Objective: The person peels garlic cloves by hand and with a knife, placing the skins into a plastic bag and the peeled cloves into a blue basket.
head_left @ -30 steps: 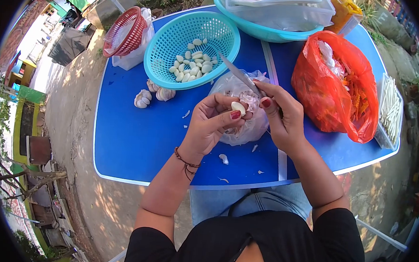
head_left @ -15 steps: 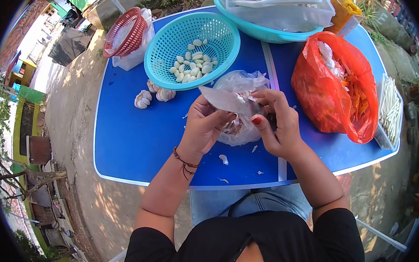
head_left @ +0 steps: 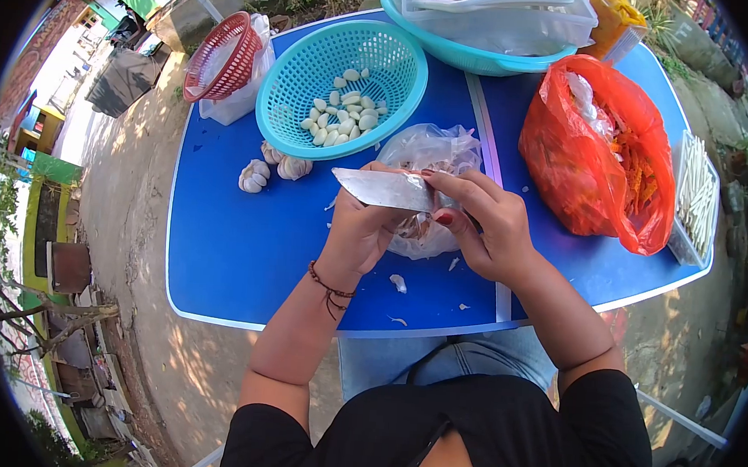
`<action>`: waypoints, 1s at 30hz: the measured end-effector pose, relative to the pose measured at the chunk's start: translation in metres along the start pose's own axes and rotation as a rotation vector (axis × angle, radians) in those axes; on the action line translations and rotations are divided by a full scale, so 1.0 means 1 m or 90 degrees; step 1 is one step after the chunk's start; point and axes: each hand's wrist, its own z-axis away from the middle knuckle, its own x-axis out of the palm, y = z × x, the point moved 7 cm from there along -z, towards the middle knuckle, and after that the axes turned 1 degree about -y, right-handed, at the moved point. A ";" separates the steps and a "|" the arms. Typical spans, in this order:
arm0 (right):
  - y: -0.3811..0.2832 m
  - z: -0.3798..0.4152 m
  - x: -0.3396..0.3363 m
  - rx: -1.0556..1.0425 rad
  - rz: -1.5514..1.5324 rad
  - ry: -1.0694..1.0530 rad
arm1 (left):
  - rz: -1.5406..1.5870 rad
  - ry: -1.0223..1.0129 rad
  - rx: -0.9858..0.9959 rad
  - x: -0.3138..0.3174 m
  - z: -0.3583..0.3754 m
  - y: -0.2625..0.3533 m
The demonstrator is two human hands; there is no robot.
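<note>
On the blue table (head_left: 236, 251), garlic bulbs (head_left: 262, 171) are lying at the left, just below the teal basket (head_left: 316, 67) of peeled cloves (head_left: 343, 112). Your left hand (head_left: 361, 228) is curling shut beneath the knife (head_left: 383, 189); what it is gripping is hidden. Your right hand (head_left: 486, 223) is clamping the knife's handle, blade lying flat and pointing left above the clear bag (head_left: 435, 152). An orange bag (head_left: 597, 153) is sitting at the right.

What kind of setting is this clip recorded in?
Probably an outdoor food-prep spot, perhaps a street stall: a blue folding table stands on bare sunlit ground, with a teal basket of peeled garlic cloves and a knife in use.
</note>
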 end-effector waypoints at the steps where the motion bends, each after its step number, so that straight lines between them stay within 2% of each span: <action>1: 0.000 0.000 0.000 -0.003 -0.002 0.005 | -0.002 0.001 0.000 0.002 0.000 0.001; 6: 0.005 -0.002 -0.007 0.015 -0.044 0.062 | -0.043 0.016 -0.024 0.010 0.000 0.002; 8: 0.008 -0.003 -0.013 0.021 -0.056 0.099 | -0.021 -0.030 -0.019 0.010 -0.001 0.001; 11: 0.016 -0.002 -0.017 0.072 -0.101 0.124 | -0.010 -0.032 -0.014 0.011 -0.001 0.002; 14: 0.015 -0.002 -0.015 0.065 -0.100 0.125 | -0.013 -0.019 -0.009 0.016 -0.001 0.005; 17: 0.009 -0.001 -0.012 0.032 -0.037 0.067 | -0.032 0.001 0.011 0.009 -0.001 0.004; 20: 0.008 0.002 -0.006 0.035 -0.057 0.028 | -0.030 0.024 0.009 0.007 0.002 0.005; 23: -0.005 0.000 -0.003 -0.042 -0.020 0.007 | -0.004 -0.018 -0.002 0.008 0.000 0.003; 27: -0.006 0.000 0.000 -0.061 -0.012 0.010 | 0.020 -0.048 0.005 0.009 0.000 0.002; 30: -0.007 0.000 -0.001 -0.048 0.003 -0.002 | 0.009 -0.012 0.014 0.007 0.001 0.002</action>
